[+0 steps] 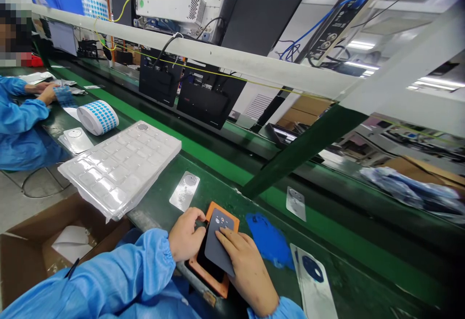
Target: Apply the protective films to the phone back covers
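A grey flat panel (218, 246) with small holes near its top lies in an orange fixture (212, 280) at the near edge of the green bench. My left hand (186, 234) is curled against the panel's left edge and the fixture. My right hand (247, 268) lies over the panel's right side, fingers stretched flat and pressing on it. Both sleeves are light blue.
A clear plastic blister tray (119, 164) sits to the left, a silver backing sheet (184, 190) beside it, a blue film (269, 239) and more sheets (314, 278) to the right. A roll of blue dot stickers (98, 117) lies farther left. A co-worker's hands (45, 91) work at far left. A cardboard box (47, 246) stands below.
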Demonstrator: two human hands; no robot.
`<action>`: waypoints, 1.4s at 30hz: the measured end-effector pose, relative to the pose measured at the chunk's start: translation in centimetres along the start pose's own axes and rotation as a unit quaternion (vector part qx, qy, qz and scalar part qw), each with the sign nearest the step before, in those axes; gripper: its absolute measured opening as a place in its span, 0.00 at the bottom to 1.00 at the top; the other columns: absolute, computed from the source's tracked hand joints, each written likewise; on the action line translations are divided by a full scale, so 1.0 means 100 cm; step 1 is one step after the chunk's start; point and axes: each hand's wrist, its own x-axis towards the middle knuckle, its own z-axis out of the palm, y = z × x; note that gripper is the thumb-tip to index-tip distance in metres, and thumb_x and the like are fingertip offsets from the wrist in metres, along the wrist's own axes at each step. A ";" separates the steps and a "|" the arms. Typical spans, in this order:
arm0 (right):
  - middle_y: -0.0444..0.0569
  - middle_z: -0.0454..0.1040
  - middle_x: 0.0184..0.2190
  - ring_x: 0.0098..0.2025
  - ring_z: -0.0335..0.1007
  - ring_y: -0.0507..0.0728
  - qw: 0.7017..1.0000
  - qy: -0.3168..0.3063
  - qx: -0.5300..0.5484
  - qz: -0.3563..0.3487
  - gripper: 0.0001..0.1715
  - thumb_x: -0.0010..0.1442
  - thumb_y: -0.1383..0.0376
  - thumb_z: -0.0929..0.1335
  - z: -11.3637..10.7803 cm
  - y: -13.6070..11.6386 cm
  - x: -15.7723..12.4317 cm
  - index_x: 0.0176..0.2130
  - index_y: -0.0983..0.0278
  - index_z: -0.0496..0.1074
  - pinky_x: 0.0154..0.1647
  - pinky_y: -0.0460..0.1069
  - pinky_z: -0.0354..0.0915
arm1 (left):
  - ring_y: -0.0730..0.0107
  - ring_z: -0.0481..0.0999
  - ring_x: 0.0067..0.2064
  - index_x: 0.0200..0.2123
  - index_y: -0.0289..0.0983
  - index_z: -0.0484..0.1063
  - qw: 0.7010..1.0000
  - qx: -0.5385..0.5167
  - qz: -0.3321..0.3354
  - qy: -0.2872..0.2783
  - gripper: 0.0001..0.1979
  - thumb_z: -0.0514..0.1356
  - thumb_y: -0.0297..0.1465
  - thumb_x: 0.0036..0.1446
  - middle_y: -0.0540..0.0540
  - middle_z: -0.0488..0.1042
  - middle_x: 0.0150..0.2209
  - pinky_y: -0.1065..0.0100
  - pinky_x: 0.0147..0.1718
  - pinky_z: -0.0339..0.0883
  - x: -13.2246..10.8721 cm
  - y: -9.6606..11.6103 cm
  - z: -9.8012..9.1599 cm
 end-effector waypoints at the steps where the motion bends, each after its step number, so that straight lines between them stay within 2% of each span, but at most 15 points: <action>1: 0.56 0.71 0.58 0.59 0.66 0.62 1.000 -0.005 0.004 0.004 0.39 0.48 0.77 0.62 -0.001 0.000 0.001 0.59 0.62 0.69 0.59 0.61 0.59 | 0.66 0.72 0.44 0.40 0.39 0.68 1.000 0.004 0.008 0.003 0.13 0.55 0.21 0.51 0.48 0.72 0.42 0.64 0.46 0.66 0.001 0.001 0.000; 7: 0.57 0.71 0.58 0.59 0.67 0.63 1.000 -0.018 0.013 0.019 0.38 0.46 0.75 0.64 -0.003 -0.002 0.008 0.57 0.64 0.71 0.60 0.62 0.58 | 0.63 0.70 0.46 0.40 0.39 0.69 0.996 0.049 0.073 -0.005 0.13 0.54 0.20 0.52 0.46 0.72 0.41 0.61 0.49 0.65 0.010 0.008 -0.003; 12: 0.58 0.68 0.61 0.63 0.63 0.64 0.997 -0.059 0.029 0.028 0.39 0.47 0.74 0.65 -0.006 -0.006 0.003 0.59 0.64 0.69 0.64 0.63 0.55 | 0.59 0.67 0.50 0.43 0.37 0.72 0.978 0.115 0.163 -0.054 0.15 0.54 0.21 0.54 0.43 0.74 0.43 0.58 0.54 0.61 0.027 0.007 0.005; 17: 0.60 0.57 0.67 0.67 0.54 0.69 0.986 -0.135 0.102 -0.005 0.52 0.49 0.50 0.74 -0.030 0.006 -0.005 0.67 0.60 0.58 0.64 0.67 0.54 | 0.47 0.60 0.57 0.42 0.41 0.76 0.954 0.205 0.167 -0.144 0.11 0.60 0.28 0.54 0.44 0.76 0.48 0.45 0.55 0.51 0.032 0.000 0.015; 18: 0.58 0.60 0.65 0.66 0.58 0.68 0.983 -0.142 0.116 -0.012 0.49 0.50 0.48 0.73 -0.033 0.011 0.002 0.65 0.59 0.60 0.63 0.66 0.55 | 0.46 0.59 0.57 0.42 0.42 0.76 0.953 0.208 0.164 -0.147 0.11 0.61 0.29 0.54 0.45 0.76 0.49 0.43 0.54 0.50 0.031 -0.001 0.017; 20: 0.53 0.70 0.59 0.61 0.66 0.63 0.988 -0.104 0.111 0.028 0.32 0.60 0.49 0.67 -0.033 0.021 0.027 0.60 0.56 0.67 0.63 0.61 0.58 | 0.46 0.58 0.56 0.41 0.43 0.77 0.957 0.203 0.154 -0.137 0.10 0.62 0.31 0.54 0.45 0.76 0.50 0.43 0.53 0.49 0.028 -0.003 0.018; 21: 0.52 0.73 0.56 0.59 0.68 0.60 0.991 -0.065 0.095 0.070 0.25 0.65 0.52 0.63 -0.029 0.025 0.043 0.58 0.57 0.70 0.63 0.59 0.58 | 0.46 0.59 0.55 0.40 0.42 0.77 0.959 0.204 0.149 -0.130 0.09 0.62 0.32 0.54 0.44 0.75 0.49 0.43 0.52 0.49 0.027 -0.003 0.019; 24: 0.57 0.71 0.58 0.63 0.62 0.62 0.984 0.025 0.042 0.170 0.25 0.69 0.58 0.58 -0.001 0.028 0.092 0.58 0.64 0.69 0.63 0.62 0.55 | 0.48 0.60 0.52 0.35 0.40 0.77 0.960 0.233 0.119 -0.105 0.07 0.64 0.36 0.54 0.42 0.73 0.46 0.46 0.49 0.52 0.022 -0.004 0.018; 27: 0.58 0.65 0.62 0.66 0.54 0.69 0.983 0.021 0.039 0.176 0.27 0.68 0.53 0.59 0.031 0.023 0.116 0.59 0.62 0.67 0.61 0.70 0.51 | 0.50 0.61 0.50 0.32 0.38 0.75 0.957 0.258 0.102 -0.085 0.10 0.65 0.39 0.54 0.42 0.71 0.45 0.49 0.48 0.53 0.015 -0.006 0.017; 30: 0.58 0.60 0.65 0.67 0.50 0.72 0.980 0.026 0.032 0.194 0.31 0.67 0.49 0.59 0.045 0.018 0.118 0.62 0.60 0.65 0.60 0.75 0.47 | 0.52 0.61 0.50 0.34 0.38 0.74 0.954 0.268 0.107 -0.085 0.09 0.64 0.38 0.56 0.42 0.72 0.45 0.50 0.48 0.54 0.005 -0.007 0.016; 34: 0.58 0.63 0.63 0.67 0.51 0.67 0.973 0.136 0.009 0.185 0.28 0.67 0.53 0.58 0.036 0.018 0.106 0.60 0.63 0.66 0.65 0.69 0.46 | 0.55 0.62 0.49 0.37 0.39 0.74 0.956 0.265 0.107 -0.073 0.08 0.63 0.36 0.57 0.45 0.74 0.45 0.52 0.47 0.56 -0.010 -0.005 0.016; 36: 0.61 0.68 0.58 0.64 0.58 0.65 0.954 0.224 0.027 0.196 0.28 0.67 0.53 0.58 0.031 0.019 0.086 0.56 0.67 0.69 0.63 0.63 0.53 | 0.56 0.63 0.49 0.38 0.40 0.74 0.958 0.258 0.103 -0.065 0.08 0.63 0.36 0.57 0.46 0.75 0.47 0.52 0.48 0.56 -0.015 -0.004 0.016; 38: 0.63 0.72 0.51 0.58 0.64 0.66 0.925 0.281 0.039 0.255 0.29 0.65 0.50 0.60 0.031 0.018 0.054 0.48 0.69 0.73 0.59 0.61 0.60 | 0.55 0.63 0.50 0.39 0.40 0.75 0.961 0.249 0.103 -0.064 0.08 0.63 0.36 0.57 0.46 0.75 0.49 0.51 0.48 0.56 -0.019 -0.004 0.014; 40: 0.64 0.74 0.47 0.53 0.68 0.68 0.913 0.264 0.029 0.309 0.29 0.63 0.46 0.61 0.038 0.011 0.014 0.39 0.67 0.76 0.55 0.63 0.63 | 0.55 0.63 0.51 0.41 0.41 0.76 0.962 0.241 0.106 -0.069 0.10 0.62 0.37 0.58 0.46 0.75 0.51 0.50 0.50 0.56 -0.023 -0.003 0.012; 42: 0.62 0.75 0.48 0.53 0.68 0.70 0.940 0.179 0.039 0.289 0.28 0.64 0.46 0.61 0.050 -0.002 -0.023 0.37 0.64 0.77 0.53 0.64 0.64 | 0.54 0.63 0.52 0.43 0.41 0.76 0.963 0.237 0.103 -0.078 0.12 0.60 0.38 0.59 0.46 0.75 0.52 0.49 0.51 0.55 -0.025 0.000 0.010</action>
